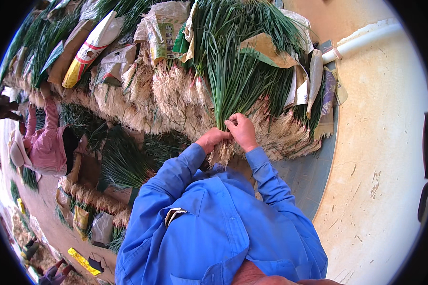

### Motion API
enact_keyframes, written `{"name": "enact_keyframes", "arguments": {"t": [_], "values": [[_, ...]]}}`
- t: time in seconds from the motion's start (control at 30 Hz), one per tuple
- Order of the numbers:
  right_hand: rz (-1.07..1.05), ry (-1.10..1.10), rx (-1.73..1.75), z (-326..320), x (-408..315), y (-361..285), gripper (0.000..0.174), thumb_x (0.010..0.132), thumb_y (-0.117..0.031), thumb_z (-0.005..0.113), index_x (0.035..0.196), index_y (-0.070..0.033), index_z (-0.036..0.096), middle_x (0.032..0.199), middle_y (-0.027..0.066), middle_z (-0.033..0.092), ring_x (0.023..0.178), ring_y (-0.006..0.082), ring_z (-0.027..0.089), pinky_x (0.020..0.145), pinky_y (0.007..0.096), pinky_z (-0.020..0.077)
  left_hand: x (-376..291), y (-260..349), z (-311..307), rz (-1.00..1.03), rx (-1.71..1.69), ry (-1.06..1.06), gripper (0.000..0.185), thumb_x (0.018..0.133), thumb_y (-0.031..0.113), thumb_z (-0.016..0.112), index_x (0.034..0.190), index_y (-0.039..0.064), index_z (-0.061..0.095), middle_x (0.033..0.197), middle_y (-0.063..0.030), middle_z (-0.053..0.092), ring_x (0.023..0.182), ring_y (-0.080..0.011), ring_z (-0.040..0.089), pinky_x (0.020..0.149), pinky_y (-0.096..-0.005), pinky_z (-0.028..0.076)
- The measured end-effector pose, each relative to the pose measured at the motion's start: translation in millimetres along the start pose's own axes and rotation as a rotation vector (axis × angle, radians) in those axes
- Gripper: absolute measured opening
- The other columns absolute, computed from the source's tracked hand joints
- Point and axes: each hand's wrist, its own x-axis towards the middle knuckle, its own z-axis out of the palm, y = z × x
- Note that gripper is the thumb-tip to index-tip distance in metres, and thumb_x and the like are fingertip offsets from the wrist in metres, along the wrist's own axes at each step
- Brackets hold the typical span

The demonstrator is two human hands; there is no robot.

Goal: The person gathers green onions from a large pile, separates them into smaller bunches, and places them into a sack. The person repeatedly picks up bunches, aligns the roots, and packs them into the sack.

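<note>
A bunch of green onions with long green leaves [232,78] stands upright in front of me, its pale roots [222,153] hanging down. My left hand [214,138] grips the bunch just above the roots. Against the bunch's right side is my right hand [241,131], thumb and forefinger pinched together at the stems; whether a stem is between them cannot be told. Behind both hands lies a long heap of similar bunches, their roots [171,92] facing me and partly wrapped in printed woven sacking [164,35].
A beige wall [378,149] with a white pipe [363,40] rises at the right. At the left, a person in a pink striped top [51,149] bends over the heap. More bunches [123,160] and a yellow bag [81,221] lie at lower left.
</note>
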Motion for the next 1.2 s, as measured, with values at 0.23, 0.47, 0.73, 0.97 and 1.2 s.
{"name": "enact_keyframes", "arguments": {"t": [0.23,0.47,0.73,0.97,1.2], "values": [[0.129,-0.258,0.32,-2.7,10.3,15.2,0.023,0.084,-0.019,0.077,0.089,0.0,0.066,0.076,0.0077,0.066,0.065,0.0167,0.063,0.062,0.033,0.0506,-10.3,-5.7,15.7,0.186,0.125,0.052,0.013,0.079,0.009,0.077,0.09,0.002,0.072,0.079,-0.006,0.069,0.067,-0.0149,0.064,0.06,-0.0314,0.05],[0.054,-0.26,0.609,-22.9,-10.9,30.7,0.022,0.087,-0.015,0.074,0.089,0.003,0.061,0.076,0.0025,0.062,0.065,0.0094,0.058,0.058,0.0276,0.0484,-16.6,-15.9,32.0,0.145,0.064,0.073,0.013,0.081,0.009,0.072,0.087,-0.002,0.073,0.08,-0.0083,0.069,0.07,-0.0161,0.065,0.063,-0.0316,0.052],[-0.204,-0.157,0.242,-32.1,-30.4,34.3,0.022,0.083,-0.013,0.072,0.093,0.0,0.057,0.074,0.0092,0.061,0.067,0.0194,0.061,0.064,0.0346,0.0515,-17.5,-38.1,51.5,0.2,0.175,0.242,0.012,0.08,0.008,0.07,0.084,-0.003,0.073,0.078,-0.0093,0.07,0.07,-0.0178,0.067,0.064,-0.0339,0.052],[-0.14,0.189,0.205,-13.2,-34.4,54.0,0.023,0.081,-0.014,0.07,0.093,0.001,0.057,0.077,0.0148,0.064,0.07,0.0267,0.066,0.066,0.0388,0.0531,-23.5,-39.7,49.9,0.439,0.564,0.148,0.014,0.083,0.006,0.067,0.091,-0.004,0.074,0.086,-0.0094,0.074,0.075,-0.0185,0.07,0.069,-0.0315,0.056],[0.279,0.085,0.416,-72.3,-19.3,196.8,0.023,0.079,-0.017,0.072,0.086,0.002,0.061,0.077,0.0193,0.067,0.076,0.0325,0.069,0.07,0.0452,0.0533,-80.3,-32.3,48.6,0.152,0.144,0.195,0.018,0.085,0.007,0.069,0.097,-0.007,0.072,0.092,-0.0128,0.074,0.075,-0.02,0.07,0.068,-0.0349,0.058]]}}
